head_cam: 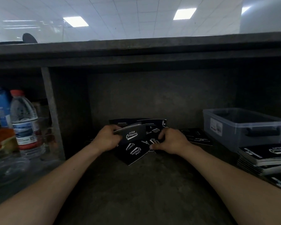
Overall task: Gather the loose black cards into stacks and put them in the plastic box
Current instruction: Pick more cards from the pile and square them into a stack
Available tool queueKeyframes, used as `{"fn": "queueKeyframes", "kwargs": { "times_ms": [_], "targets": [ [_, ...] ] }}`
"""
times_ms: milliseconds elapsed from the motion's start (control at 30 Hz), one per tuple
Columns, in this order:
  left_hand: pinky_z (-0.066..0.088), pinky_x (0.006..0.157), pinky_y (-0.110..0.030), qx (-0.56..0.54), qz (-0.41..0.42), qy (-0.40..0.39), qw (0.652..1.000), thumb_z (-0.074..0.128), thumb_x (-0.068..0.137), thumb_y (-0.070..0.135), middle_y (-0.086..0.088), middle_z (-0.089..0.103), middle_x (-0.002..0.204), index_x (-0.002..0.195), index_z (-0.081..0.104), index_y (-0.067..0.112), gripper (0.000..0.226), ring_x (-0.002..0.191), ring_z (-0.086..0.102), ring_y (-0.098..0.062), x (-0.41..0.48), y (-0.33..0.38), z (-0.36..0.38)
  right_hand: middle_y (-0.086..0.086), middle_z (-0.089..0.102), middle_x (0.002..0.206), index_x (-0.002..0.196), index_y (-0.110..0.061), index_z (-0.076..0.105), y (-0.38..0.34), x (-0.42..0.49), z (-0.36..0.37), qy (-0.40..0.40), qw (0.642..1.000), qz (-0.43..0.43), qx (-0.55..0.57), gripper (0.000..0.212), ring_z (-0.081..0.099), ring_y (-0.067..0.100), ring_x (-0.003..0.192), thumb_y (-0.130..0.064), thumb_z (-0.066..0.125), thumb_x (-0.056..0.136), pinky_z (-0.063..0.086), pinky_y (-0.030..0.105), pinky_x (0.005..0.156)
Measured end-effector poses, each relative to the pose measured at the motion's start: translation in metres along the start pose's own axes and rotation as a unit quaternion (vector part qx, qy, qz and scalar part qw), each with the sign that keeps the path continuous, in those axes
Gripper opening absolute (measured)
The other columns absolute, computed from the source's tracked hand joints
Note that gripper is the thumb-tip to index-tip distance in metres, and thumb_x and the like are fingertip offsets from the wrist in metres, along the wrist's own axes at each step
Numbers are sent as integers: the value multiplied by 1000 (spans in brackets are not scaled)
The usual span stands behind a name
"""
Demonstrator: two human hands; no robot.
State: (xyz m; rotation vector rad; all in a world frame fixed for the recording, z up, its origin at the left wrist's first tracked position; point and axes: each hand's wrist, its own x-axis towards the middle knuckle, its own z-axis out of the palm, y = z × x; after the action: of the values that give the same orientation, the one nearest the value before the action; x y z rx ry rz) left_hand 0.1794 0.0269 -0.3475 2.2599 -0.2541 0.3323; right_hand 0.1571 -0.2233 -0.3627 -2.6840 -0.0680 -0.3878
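Gripping the card stack point(133, 133), left hand point(106, 139) holds it lengthwise left-right.

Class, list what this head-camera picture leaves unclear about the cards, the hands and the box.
1. Plastic box: its contents, head view; cloudy walls and dim light hide them.
2. Held cards in the left hand: their count; the edges are blurred and the hand covers one end.
3. Right hand: whether it grips any of the loose cards; its own back hides the fingers.
4. Stacked cards: cut off by the right edge.
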Motion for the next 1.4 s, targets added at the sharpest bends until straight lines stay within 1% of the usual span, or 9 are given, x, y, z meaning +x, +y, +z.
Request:
{"fn": "queueKeyframes", "kwargs": {
  "times_ms": [267,367,433,633,800,967,1100,1200,1400],
  "targets": [
    [58,88,-42,-16,-5,20,1000,57,87,-1,-10,73,104,119,68,16,38,96,70,-27,6,-6,-3,2,65,114,118,-17,65,5,6,-6,71,966,89,231,70,64,19,104,-14,96,55,52,33,93],
    [60,77,-34,-35,10,7,999,54,84,-7,-7,71,99,120,66,21,47,88,70,-22,5,-6,-3,-2,66,104,113,-15,64,5,6,-9,102,893,99,426,63,64,9,86,1,91,58,55,21,66],
    [58,64,-24,-61,23,-24,998,55,86,-8,1,70,93,115,67,28,48,77,70,-12,3,-3,-2,-7,66,93,102,-16,69,5,5,-10,86,881,100,455,53,62,2,80,3,90,58,48,12,55],
    [57,72,-19,-118,65,-82,987,61,86,-5,6,73,101,102,68,35,44,87,72,-8,-3,4,6,-2,68,103,85,-25,71,-5,3,-6,82,956,-36,281,44,62,12,97,-2,93,55,51,22,82],
    [57,78,-23,-135,60,-112,983,79,76,50,10,76,104,112,69,34,41,91,73,-5,-8,8,6,-4,59,121,94,-22,78,-9,1,-6,73,976,-140,152,42,56,11,107,-9,93,57,46,24,88],
    [52,100,-35,-68,124,-56,988,70,90,5,-4,72,111,112,68,8,22,107,67,-17,-9,4,9,-2,63,122,93,-23,77,-7,0,-11,54,960,-136,237,40,63,14,107,-3,91,61,52,32,96],
    [54,90,-22,-87,116,-59,988,68,84,-10,-1,71,104,106,67,14,32,101,67,-15,-9,5,8,5,71,111,83,-26,73,-2,5,-28,117,925,-55,357,39,69,17,97,13,71,79,54,33,95],
    [53,73,-11,-78,90,-64,991,70,75,-15,-3,70,103,111,65,14,47,95,66,-13,-8,6,7,1,70,108,96,-30,74,7,4,-40,44,965,31,256,42,66,8,79,9,63,84,53,16,60],
    [59,81,-29,-66,60,-105,990,75,72,-14,-4,66,112,125,59,19,64,99,68,-18,-12,9,2,-2,59,128,127,-35,64,7,-4,-37,-139,990,30,6,57,57,16,111,-11,77,77,48,25,94]
  ]
}}
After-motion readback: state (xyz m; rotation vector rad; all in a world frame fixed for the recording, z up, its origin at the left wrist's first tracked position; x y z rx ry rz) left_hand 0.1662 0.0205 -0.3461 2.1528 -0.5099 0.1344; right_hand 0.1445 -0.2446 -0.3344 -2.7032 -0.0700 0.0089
